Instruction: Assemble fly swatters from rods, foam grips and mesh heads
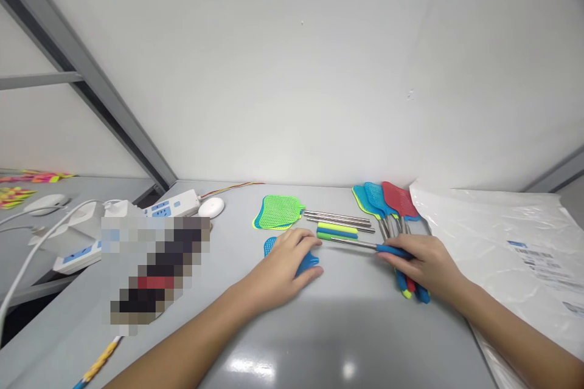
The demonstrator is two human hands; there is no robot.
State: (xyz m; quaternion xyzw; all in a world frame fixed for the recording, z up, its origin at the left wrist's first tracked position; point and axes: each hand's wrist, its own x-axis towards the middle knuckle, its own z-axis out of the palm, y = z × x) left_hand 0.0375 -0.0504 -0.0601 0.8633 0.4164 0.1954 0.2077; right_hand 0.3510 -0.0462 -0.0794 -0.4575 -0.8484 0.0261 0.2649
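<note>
My left hand (288,260) lies over a blue fly swatter head (308,262) on the table, its thumb and fingers apart on either side of the narrow end. Part of the mesh is hidden under the palm. With closed fingers, my right hand (422,258) grips a blue handle (393,250) that has a thin metal rod (351,243) sticking out to the left. Beyond my hands are stacked swatter heads, green on top (279,211), several loose metal rods (337,216), and yellow, blue and green handles (336,230). Assembled fly swatters (401,199) lie partly behind my right hand.
White plastic packaging (506,243) with a printed label covers the right side. At the left are power strips (171,206), cables, a round white device (211,207) and a blurred-out item (159,270). A pale wall (292,73) rises behind the table.
</note>
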